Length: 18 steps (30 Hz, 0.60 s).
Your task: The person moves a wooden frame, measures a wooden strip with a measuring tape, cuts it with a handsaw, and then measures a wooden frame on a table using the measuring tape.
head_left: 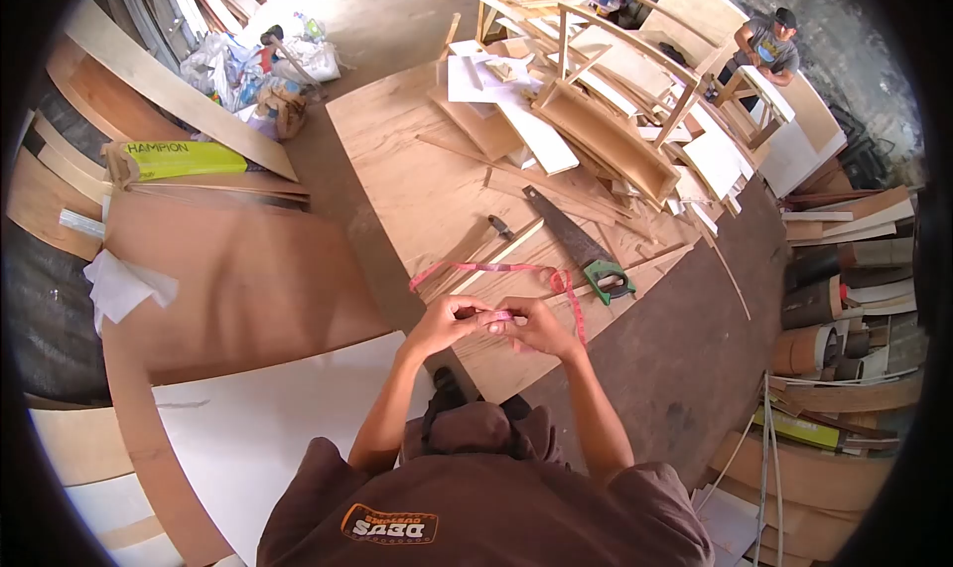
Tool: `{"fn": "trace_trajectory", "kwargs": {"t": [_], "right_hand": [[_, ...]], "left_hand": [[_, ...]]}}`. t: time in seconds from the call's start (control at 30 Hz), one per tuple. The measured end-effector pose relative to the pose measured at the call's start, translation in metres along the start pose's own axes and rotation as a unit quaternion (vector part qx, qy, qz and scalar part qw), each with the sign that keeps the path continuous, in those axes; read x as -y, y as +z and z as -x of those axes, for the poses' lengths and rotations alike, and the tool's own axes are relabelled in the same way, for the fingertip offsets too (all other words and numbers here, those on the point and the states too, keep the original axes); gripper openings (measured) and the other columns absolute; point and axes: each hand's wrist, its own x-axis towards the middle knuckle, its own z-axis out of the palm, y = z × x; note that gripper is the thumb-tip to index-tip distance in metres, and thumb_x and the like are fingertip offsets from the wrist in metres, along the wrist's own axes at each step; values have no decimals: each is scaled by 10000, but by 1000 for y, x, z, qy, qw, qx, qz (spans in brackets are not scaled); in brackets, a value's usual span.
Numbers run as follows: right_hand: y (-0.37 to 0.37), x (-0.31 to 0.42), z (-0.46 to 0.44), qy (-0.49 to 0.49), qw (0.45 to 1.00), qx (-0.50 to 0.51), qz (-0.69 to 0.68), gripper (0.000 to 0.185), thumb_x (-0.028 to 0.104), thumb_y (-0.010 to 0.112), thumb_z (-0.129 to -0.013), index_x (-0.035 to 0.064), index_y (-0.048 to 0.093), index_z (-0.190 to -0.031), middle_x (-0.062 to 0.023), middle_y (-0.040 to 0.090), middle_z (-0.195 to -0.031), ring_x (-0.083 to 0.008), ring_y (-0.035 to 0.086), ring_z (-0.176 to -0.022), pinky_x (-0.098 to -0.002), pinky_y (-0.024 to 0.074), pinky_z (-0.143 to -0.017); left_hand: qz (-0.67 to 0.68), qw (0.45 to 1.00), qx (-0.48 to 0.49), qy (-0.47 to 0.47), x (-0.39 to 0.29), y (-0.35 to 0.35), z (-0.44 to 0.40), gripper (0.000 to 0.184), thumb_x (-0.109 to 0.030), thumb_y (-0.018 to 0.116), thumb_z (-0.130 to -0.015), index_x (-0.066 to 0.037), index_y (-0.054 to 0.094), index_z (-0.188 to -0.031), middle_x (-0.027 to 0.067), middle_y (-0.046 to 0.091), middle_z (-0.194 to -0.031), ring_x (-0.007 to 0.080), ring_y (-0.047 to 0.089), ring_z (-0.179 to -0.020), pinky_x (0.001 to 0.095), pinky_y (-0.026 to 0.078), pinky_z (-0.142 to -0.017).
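A pink measuring tape is pinched between my two hands, just above the near edge of the plywood table. My left hand is closed, its fingertips meeting those of my right hand, which is closed on the tape too. The rest of the tape trails over the tabletop in a loose curve, with a small curl beside my right hand. Beyond it lies a handsaw with a green and black handle. A small dark-handled tool rests near a thin wood strip.
Wood offcuts and an open wooden box pile up on the table's far side. A brown board and a white panel are to my left. Another person sits at the far right. Rolls and boards line the right side.
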Motion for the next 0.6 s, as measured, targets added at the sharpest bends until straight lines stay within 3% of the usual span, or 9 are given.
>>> {"fn": "trace_trajectory", "kwargs": {"t": [0.03,0.07,0.17,0.23,0.3,0.33,0.37,0.47,0.6], "right_hand": [[1,-13,0,37,999,9,-36,360,330,800,-919,31,722,-1104,-33,642,-871,-172,585,-882,-364,449,-855],[0,-26,1,74,995,19,-71,322,296,783,-952,3,717,-1067,14,601,-808,-102,507,-786,-304,450,-707],[-18,-15,9,54,993,15,-100,324,295,782,-950,-15,709,-1011,-6,563,-774,-92,460,-737,-300,419,-635],[-23,-13,9,80,995,-8,-63,297,265,770,-961,-21,712,-1017,-9,584,-775,-86,483,-732,-300,436,-653],[-29,-11,9,46,997,-41,-51,266,238,754,-974,-23,720,-1014,-8,601,-773,-77,500,-733,-295,443,-654],[-35,-7,9,76,995,-39,-52,251,222,745,-979,-26,727,-1012,-14,617,-766,-75,525,-736,-293,454,-660],[-39,-6,9,75,995,-34,-56,251,222,745,-979,-26,727,-1012,-14,617,-766,-75,525,-736,-293,454,-660],[-52,-8,9,78,995,-37,-45,242,213,742,-980,-27,728,-1014,-19,620,-764,-79,536,-736,-289,460,-655],[-87,-22,5,64,997,-27,-34,230,196,741,-974,-31,726,-1013,-42,632,-792,-91,543,-726,-287,465,-647]], "left_hand": [[-34,998,15,-45,1,-9,5,189,-195,767,-968,-26,764,-1052,-48,661,-782,7,515,-683,217,383,-569],[-14,999,10,-30,9,-14,10,183,-218,766,-967,-42,765,-1019,-47,647,-750,10,493,-646,226,364,-548],[-14,994,26,-103,20,-38,25,183,-233,763,-968,-56,765,-1017,-36,657,-754,19,492,-626,231,366,-544],[28,991,10,-127,20,-40,32,199,-230,747,-976,-39,759,-1030,9,710,-813,46,530,-615,228,401,-559],[118,989,-34,-80,27,-37,35,248,-212,726,-994,22,737,-1073,50,749,-882,76,591,-639,237,462,-591],[123,988,-46,-77,29,-36,34,285,-210,676,-1027,49,709,-1140,95,769,-975,131,686,-732,265,516,-664],[123,988,-52,-80,31,-32,35,285,-210,676,-1027,49,709,-1140,95,769,-975,131,686,-732,265,516,-664],[198,975,-88,-49,28,-14,38,334,-231,563,-1089,43,661,-1253,122,759,-1054,223,757,-953,311,540,-770],[281,951,-124,-27,31,3,35,335,-229,562,-1089,44,654,-1259,133,748,-1111,228,750,-971,310,541,-789]]}}
